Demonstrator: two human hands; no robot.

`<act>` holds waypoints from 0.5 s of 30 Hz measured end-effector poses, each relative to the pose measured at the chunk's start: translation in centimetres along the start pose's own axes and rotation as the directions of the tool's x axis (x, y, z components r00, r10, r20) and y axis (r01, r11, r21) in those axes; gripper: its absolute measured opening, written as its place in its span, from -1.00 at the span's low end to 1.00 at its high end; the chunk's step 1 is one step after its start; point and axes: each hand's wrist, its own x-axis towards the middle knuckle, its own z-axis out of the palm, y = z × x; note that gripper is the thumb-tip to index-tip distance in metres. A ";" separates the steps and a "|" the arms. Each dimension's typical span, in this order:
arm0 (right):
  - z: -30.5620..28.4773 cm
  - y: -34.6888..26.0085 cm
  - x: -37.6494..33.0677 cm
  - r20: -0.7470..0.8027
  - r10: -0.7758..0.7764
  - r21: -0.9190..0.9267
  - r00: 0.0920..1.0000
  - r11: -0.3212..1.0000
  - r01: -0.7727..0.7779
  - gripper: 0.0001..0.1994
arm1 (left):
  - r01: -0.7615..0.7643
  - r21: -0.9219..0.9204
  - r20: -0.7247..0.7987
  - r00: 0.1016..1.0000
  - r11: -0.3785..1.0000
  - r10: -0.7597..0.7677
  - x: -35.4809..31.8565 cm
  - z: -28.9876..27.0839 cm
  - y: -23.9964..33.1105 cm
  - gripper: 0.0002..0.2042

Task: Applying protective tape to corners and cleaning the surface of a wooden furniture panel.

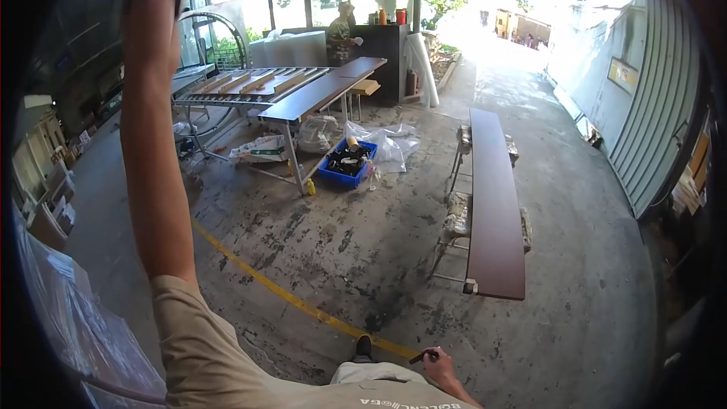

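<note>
My left arm reaches up along the left side, with my left hand at the top edge beside a dark shape. Its fingers are mostly cut off or in shadow, so I cannot see what they do. Low in the picture, close to my body, my right hand is closed around a short black rod-shaped object, whose kind is unclear. Ahead of me to the right, a long dark brown board lies flat across trestles with wrapped, padded tops. Neither hand touches it.
Another brown panel and wooden strips rest on a metal-framed table. Beside it on the floor stand a blue crate of dark items and clear plastic sheeting. A person stands behind. A yellow line crosses the floor.
</note>
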 end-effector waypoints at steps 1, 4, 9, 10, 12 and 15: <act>0.4 -1.4 0.1 0.029 0.020 0.038 0.999 0.999 -0.021 -0.81 | 0.142 -0.190 0.058 0.989 0.971 -0.134 1.9 0.9 -0.3 -0.37; -4.9 -0.6 -2.0 -0.008 -0.038 -0.126 0.999 0.991 0.036 -0.80 | 0.017 -0.436 -0.009 1.000 0.900 -0.023 0.2 7.7 2.2 -0.43; -3.2 -1.9 -3.1 -0.076 -0.188 -0.158 0.979 0.972 0.175 -0.79 | 0.122 -0.529 0.303 0.951 0.840 0.053 0.2 9.2 0.5 -0.67; -4.1 -1.4 -3.6 -0.113 -0.135 -0.095 0.984 0.988 0.125 -0.79 | 0.091 -0.401 0.039 0.996 0.912 -0.082 -3.3 11.2 2.9 -0.75; -6.3 -3.6 -4.9 -0.226 -0.193 -0.122 0.955 0.978 0.168 -0.84 | -0.002 0.019 0.185 0.983 1.000 -0.002 -11.4 10.6 1.4 -0.79; -8.1 -0.5 -6.0 -0.456 -0.103 0.078 0.884 0.985 0.155 -0.84 | 0.742 -0.082 0.614 0.564 0.665 -0.553 -28.9 13.2 -1.0 -0.54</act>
